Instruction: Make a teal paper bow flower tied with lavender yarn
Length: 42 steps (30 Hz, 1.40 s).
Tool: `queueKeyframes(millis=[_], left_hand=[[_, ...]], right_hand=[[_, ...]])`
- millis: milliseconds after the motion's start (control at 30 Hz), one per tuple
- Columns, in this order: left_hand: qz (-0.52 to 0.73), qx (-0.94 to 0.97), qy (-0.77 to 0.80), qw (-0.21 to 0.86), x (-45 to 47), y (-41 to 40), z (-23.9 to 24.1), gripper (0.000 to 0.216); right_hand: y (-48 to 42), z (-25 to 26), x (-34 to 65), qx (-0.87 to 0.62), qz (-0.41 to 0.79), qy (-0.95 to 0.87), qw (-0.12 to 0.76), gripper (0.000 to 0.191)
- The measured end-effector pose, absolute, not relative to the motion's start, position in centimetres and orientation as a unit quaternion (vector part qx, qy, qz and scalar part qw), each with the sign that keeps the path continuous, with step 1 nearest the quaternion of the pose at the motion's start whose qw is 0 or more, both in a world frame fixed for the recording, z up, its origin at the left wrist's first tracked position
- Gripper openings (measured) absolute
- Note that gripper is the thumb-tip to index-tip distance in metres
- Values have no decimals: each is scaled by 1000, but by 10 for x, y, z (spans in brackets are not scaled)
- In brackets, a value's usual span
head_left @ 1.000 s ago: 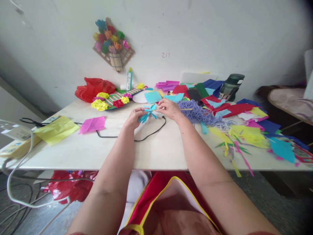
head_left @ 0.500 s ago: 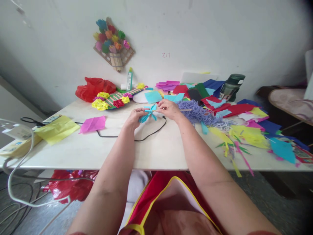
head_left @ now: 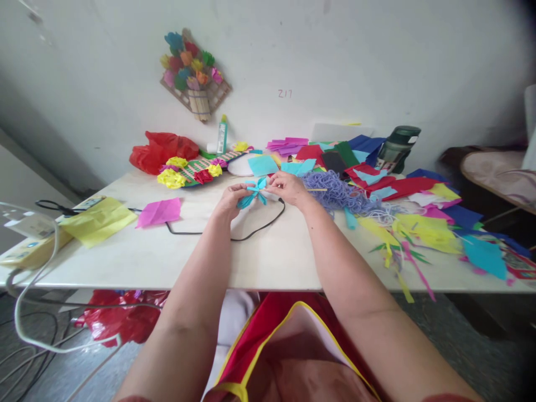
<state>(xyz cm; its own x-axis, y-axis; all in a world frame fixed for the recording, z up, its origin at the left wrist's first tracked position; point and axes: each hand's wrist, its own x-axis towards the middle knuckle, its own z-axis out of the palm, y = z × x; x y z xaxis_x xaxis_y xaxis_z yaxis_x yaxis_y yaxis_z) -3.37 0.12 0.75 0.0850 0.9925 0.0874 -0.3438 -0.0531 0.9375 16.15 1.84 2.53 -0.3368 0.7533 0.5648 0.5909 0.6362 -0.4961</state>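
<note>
Both of my hands meet over the middle of the white table (head_left: 268,254). My left hand (head_left: 231,199) is closed around a folded, pleated piece of light blue paper (head_left: 252,192). My right hand (head_left: 288,187) pinches the same blue paper at its middle from the right, with fingers pressed together. A black cable (head_left: 255,226) curves on the table just under my hands. A heap of purple yarn (head_left: 335,192) with a thin wooden stick lies right beside my right hand.
Loose coloured paper sheets and scraps (head_left: 419,223) cover the table's right half. A pink sheet (head_left: 159,213), a yellow sheet (head_left: 97,221) and black scissors (head_left: 54,208) lie left. A glue bottle (head_left: 221,136), red bag (head_left: 161,149) and flowered craft board (head_left: 196,169) stand behind.
My hands have stayed in nearly the same place on the blue paper; the fingers shifted only slightly.
</note>
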Motion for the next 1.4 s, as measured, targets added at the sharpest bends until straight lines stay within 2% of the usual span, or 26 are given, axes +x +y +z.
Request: queueKeyframes(millis=[700,1133,1400], left_hand=[[574,440,347,597,-32,3,6,26],[593,419,348,593,-33,7,5,13],[595,428,343,587,-32,7,5,13]], right_hand=[[14,30,163,-451,26,-810,373,17],[11,34,165,-443,31,-802,401,14],[9,35,163,-458,13,-804,379,11]])
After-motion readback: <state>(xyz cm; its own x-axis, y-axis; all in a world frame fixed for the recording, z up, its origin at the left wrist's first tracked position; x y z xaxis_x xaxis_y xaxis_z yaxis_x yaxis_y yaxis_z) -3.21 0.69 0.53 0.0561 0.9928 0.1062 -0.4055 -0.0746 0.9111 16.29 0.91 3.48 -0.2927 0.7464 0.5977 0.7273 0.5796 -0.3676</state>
